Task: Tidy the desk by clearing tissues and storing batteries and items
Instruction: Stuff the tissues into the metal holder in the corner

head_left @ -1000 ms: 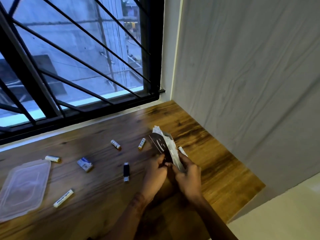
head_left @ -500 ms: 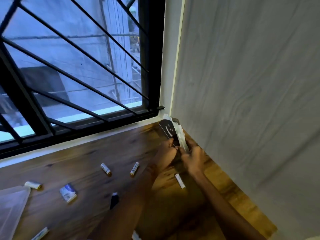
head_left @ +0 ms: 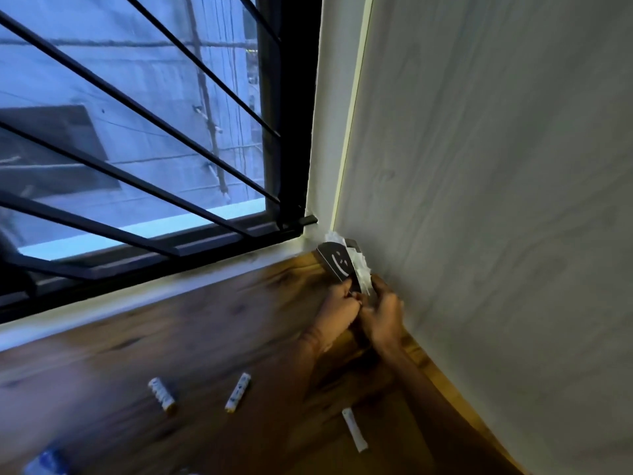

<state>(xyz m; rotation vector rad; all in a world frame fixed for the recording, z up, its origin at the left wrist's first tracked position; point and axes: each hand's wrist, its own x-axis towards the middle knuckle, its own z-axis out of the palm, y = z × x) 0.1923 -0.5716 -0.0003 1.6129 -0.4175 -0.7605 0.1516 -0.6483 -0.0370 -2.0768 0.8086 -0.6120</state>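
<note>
At the wooden desk's (head_left: 205, 337) back corner, left hand (head_left: 337, 308) and right hand (head_left: 383, 311) together clamp a black smiley-printed holder of white tissues (head_left: 340, 264).

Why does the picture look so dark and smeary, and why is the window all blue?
Head view: bluish daylight comes through the window, leaving the desk dim; the batteries and both hands look smeared, probably from motion; the wide lens bends the window bars.

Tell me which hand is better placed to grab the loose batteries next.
Probably the left hand. Both hands hold the tissue pack in the corner, but two batteries lie on the desk to its left; the right hand is against the wall.
</note>
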